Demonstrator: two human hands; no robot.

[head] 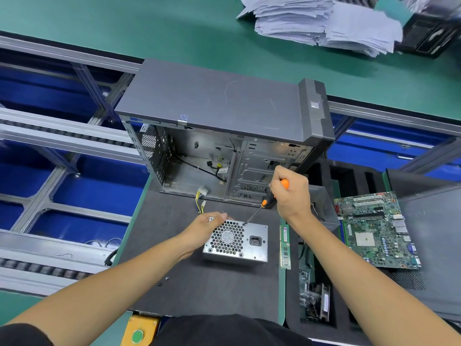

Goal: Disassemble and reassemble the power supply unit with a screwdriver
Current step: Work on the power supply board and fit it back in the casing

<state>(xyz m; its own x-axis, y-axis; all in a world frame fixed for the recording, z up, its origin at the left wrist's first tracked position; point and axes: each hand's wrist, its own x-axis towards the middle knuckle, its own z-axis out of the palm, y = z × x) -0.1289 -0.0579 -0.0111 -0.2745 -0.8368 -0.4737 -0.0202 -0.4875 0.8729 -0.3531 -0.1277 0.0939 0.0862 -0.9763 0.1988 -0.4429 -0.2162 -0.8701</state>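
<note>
The silver power supply unit [252,242] lies on the dark mat, its honeycomb fan grille and power socket facing up. My left hand [207,229] grips its left far corner, thumb on top. My right hand [291,194] grips the orange-and-black screwdriver [268,202] by the handle. The shaft slants down to the left and its tip rests on a screw at the far edge of the grille. Yellow and black cables [200,202] with white plugs run out behind the unit.
An open grey computer case [224,108] stands just behind the unit. A RAM stick [285,247] lies right of it. A motherboard [378,228] sits on a foam tray at right. Small loose screws [163,280] lie on the mat [199,288]. Papers [324,21] are stacked far right.
</note>
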